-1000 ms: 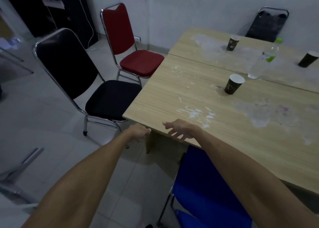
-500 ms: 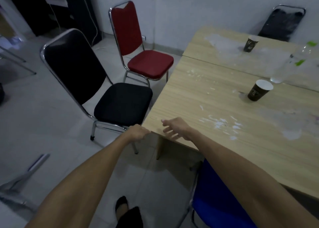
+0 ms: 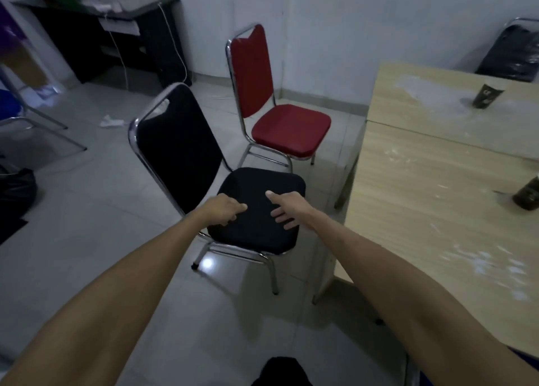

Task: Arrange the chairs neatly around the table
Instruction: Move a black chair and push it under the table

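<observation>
A black chair (image 3: 180,143) with a chrome frame stands beside the left end of the wooden table (image 3: 408,198), its seat facing the table. Both my arms reach out over its seat. My left hand (image 3: 226,210) hovers above the seat's near left part with the fingers curled and nothing in them. My right hand (image 3: 284,212) is spread open over the middle of the seat. Whether either hand touches the cushion cannot be told. A red chair (image 3: 288,128) stands behind the black one, near the table's far corner.
Two dark paper cups (image 3: 488,95) (image 3: 528,196) stand on the table. Another black chair (image 3: 516,53) is at the far wall. A dark desk (image 3: 116,41) fills the back left corner, and a black bag (image 3: 17,187) lies at the left. Tiled floor (image 3: 87,234) surrounds the chairs.
My view has swung left and closer. Both hands have left the table's corner and now hang over the black chair's seat. The blue chair has dropped out of view.
</observation>
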